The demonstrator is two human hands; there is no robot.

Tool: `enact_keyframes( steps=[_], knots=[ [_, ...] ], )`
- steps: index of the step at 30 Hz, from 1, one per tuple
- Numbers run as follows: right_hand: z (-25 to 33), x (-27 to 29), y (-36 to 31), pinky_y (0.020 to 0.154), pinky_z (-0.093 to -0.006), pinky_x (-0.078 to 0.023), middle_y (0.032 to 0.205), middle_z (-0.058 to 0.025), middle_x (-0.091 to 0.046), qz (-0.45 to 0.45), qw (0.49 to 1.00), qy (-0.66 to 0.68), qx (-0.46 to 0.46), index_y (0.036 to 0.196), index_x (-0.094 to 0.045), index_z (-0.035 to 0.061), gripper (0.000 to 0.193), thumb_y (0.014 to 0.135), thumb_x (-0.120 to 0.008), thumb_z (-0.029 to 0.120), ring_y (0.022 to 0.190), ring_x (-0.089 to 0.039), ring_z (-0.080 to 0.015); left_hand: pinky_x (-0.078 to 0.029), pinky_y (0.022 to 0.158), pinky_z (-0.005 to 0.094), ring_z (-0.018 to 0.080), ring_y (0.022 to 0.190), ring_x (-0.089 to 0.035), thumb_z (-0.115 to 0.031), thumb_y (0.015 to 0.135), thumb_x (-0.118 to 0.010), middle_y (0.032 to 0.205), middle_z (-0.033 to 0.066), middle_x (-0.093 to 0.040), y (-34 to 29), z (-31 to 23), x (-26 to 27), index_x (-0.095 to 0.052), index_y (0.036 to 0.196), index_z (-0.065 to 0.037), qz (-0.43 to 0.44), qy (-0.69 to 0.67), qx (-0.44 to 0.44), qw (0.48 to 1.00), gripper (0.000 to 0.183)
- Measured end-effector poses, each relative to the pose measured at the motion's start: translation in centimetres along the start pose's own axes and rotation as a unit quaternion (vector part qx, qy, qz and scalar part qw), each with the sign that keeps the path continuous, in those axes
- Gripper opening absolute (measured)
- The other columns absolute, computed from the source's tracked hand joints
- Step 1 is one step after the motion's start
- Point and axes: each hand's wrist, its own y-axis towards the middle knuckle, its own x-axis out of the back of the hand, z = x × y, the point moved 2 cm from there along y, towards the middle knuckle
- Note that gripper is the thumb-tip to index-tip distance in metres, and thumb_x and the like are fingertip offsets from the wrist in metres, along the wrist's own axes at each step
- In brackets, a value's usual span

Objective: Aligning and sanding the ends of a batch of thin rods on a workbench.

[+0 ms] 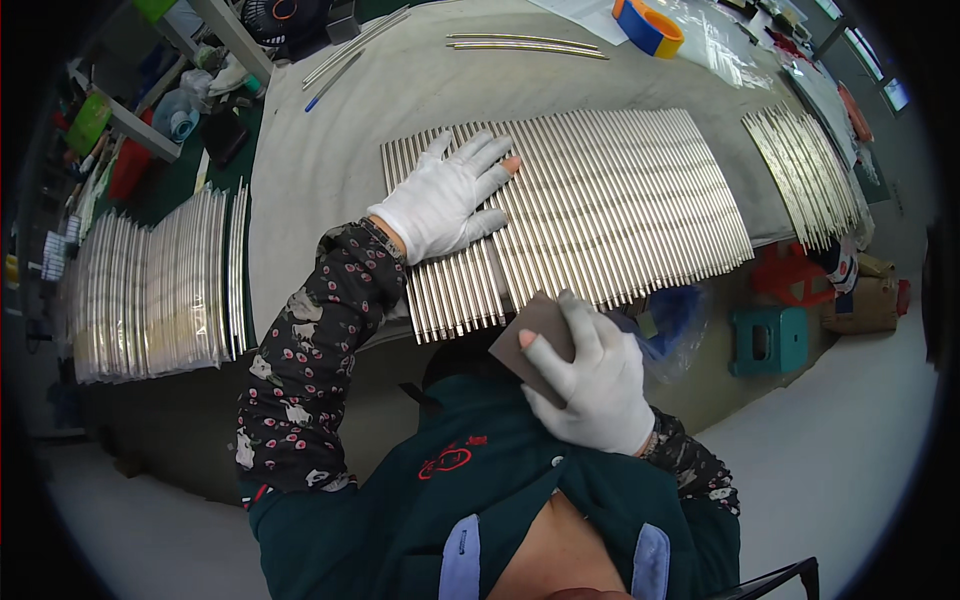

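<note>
A broad row of shiny metal rods [620, 190] lies side by side on the cloth-covered table, ends toward me. On its left part my left hand [445, 200], in a white glove with a bare fingertip showing, rests flat with fingers spread. A narrow gap parts the several rods under that hand from the rest. My right hand [600, 385], gloved the same way, grips a flat grey-brown block [535, 340] that resembles a sanding sponge. This block is held at the near ends of the rods; whether it touches them I cannot tell.
Bundled rods in clear wrap [150, 285] stand at the left, and another rod pile [800, 175] lies at the right. Loose rods [525, 44] and a blue-orange tape roll [648, 27] are at the back. A teal stool [768, 340] and a red container [790, 275] stand below right.
</note>
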Motion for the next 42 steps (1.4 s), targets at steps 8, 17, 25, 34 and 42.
enact_keyframes(
  steps=[8, 17, 25, 34, 42],
  knots=[
    [0.6, 0.6, 0.7, 0.074, -0.041, -0.045, 0.118, -0.0275, -0.05, -0.027, 0.999, -0.024, 0.001, 0.114, -0.058, 0.0129, 0.055, 0.063, -0.074, 0.024, 0.097, -0.055, -0.0365, -0.021, 0.109, 0.0527, 0.0295, 0.135, -0.03, -0.044, 0.09, -0.047, 0.145, 0.015, -0.033, 0.0, -0.2, 0.0, -0.038, 0.137, -0.005, -0.007, 0.021, -0.002, 1.0, 0.061],
    [2.5, -0.5, 2.6, 0.066, -0.04, -0.046, 0.118, -0.0263, -0.05, 0.041, 0.995, 0.031, 0.09, 0.112, -0.06, 0.01, 0.05, 0.065, -0.072, 0.023, 0.096, -0.055, -0.0358, -0.022, 0.108, 0.0531, 0.0296, 0.134, -0.03, -0.044, 0.09, -0.046, 0.144, 0.0149, -0.034, 0.3, -0.2, -0.1, -0.039, 0.136, -0.005, -0.02, 0.022, -0.009, 1.0, 0.06],
    [1.3, 0.6, 3.6, 0.074, -0.0428, -0.045, 0.119, -0.026, -0.049, 0.001, 1.0, 0.008, 0.023, 0.11, -0.06, 0.0115, 0.053, 0.061, -0.075, 0.022, 0.098, -0.054, -0.0365, -0.022, 0.108, 0.0519, 0.0293, 0.134, -0.03, -0.044, 0.091, -0.045, 0.145, 0.015, -0.033, 0.5, -0.1, -0.1, -0.039, 0.136, -0.004, -0.008, 0.023, 0.002, 1.0, 0.061],
    [0.2, 1.0, 2.9, 0.075, -0.0426, -0.045, 0.121, -0.0251, -0.048, -0.019, 0.999, -0.028, 0.004, 0.111, -0.059, 0.0119, 0.056, 0.058, -0.075, 0.02, 0.096, -0.055, -0.0354, -0.02, 0.11, 0.0516, 0.0336, 0.135, -0.028, -0.034, 0.087, -0.052, 0.146, 0.018, -0.029, 0.7, -0.4, 0.2, -0.035, 0.138, -0.003, 0.009, -0.002, 0.005, 1.0, 0.061],
    [-7.4, 4.7, -2.3, 0.076, -0.0402, -0.046, 0.118, -0.0224, -0.052, -0.129, 0.955, -0.199, -0.179, 0.11, -0.061, 0.0097, 0.051, 0.062, -0.073, 0.021, 0.095, -0.053, -0.0346, -0.021, 0.109, 0.0531, 0.0338, 0.135, -0.028, -0.035, 0.086, -0.054, 0.144, 0.0171, -0.031, -0.5, -0.1, 0.5, -0.038, 0.135, -0.004, 0.008, -0.008, 0.006, 1.0, 0.06]
  ],
)
